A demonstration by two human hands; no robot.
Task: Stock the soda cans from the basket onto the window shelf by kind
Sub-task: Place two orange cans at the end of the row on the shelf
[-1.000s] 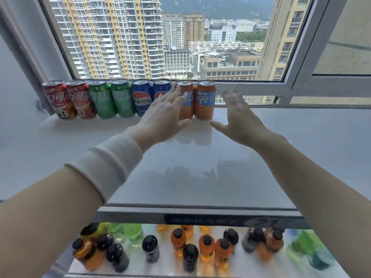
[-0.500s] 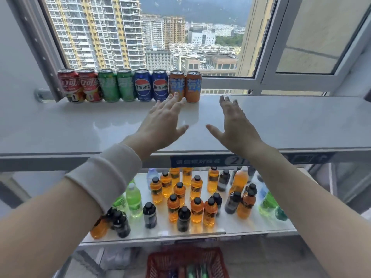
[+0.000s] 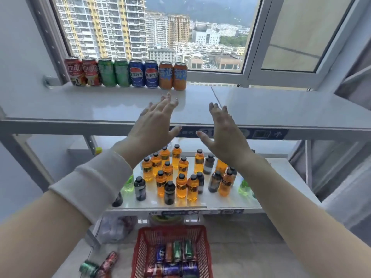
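Along the back of the window shelf [image 3: 261, 109] stands a row of cans in pairs: two red cans [image 3: 82, 71], two green cans [image 3: 114, 72], two blue cans [image 3: 144, 74] and two orange cans [image 3: 173, 76]. My left hand [image 3: 154, 121] and my right hand [image 3: 222, 133] hover over the shelf's front edge, palms down, fingers spread, holding nothing. On the floor below sits the red basket [image 3: 144, 237] with several cans of mixed colours lying inside.
The middle shelf [image 3: 281, 165] carries several orange, dark and green bottles [image 3: 181, 184]. A green can [image 3: 88, 267] and a red can [image 3: 109, 261] lie on the floor left of the basket. Window frames rise behind the top shelf.
Both hands have drawn back from the orange cans toward the shelf's front edge. The view has tilted down, bringing the basket and floor into sight.
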